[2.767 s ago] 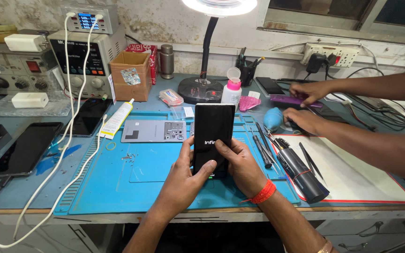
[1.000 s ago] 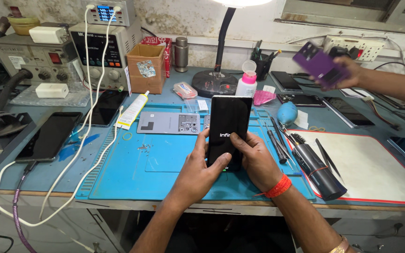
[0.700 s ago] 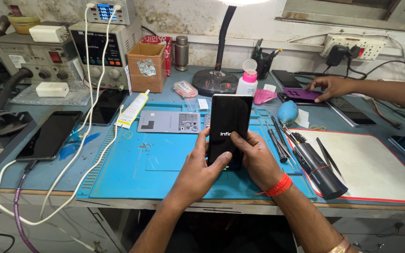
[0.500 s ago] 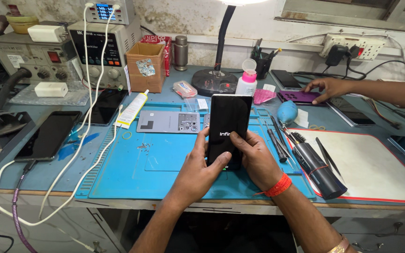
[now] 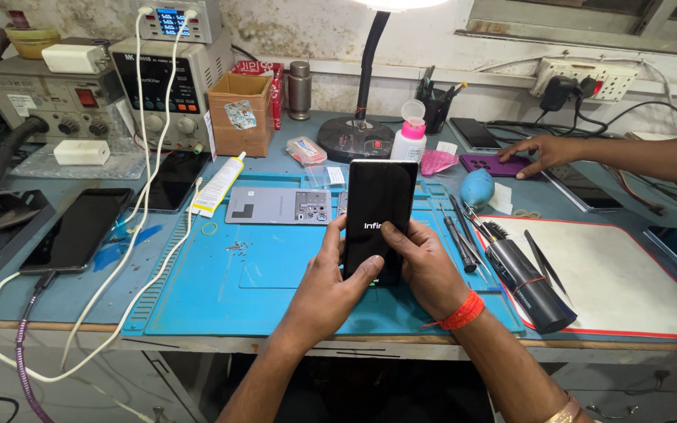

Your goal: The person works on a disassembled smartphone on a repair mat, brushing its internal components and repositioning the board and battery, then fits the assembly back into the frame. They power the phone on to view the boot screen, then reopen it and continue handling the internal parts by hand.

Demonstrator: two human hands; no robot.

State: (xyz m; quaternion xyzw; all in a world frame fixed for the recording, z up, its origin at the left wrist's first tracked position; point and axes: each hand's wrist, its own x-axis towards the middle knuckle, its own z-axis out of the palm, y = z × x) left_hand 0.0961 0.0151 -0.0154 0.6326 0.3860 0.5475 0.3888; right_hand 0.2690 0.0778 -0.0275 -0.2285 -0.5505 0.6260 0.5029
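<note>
Phone [image 5: 379, 205]: gripped upright by both hands.
Left hand [image 5: 329, 280]: clasped on its lower left edge.
Right hand [image 5: 426, 265]: clasped on its lower right edge.

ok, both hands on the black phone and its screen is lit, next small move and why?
Probably keep the black slab smartphone upright in both hands and wait. Its screen shows only a white logo, so it seems mid-boot. The left hand and right hand grip its lower end above the blue silicone work mat, and the grey back cover lies off.
</note>
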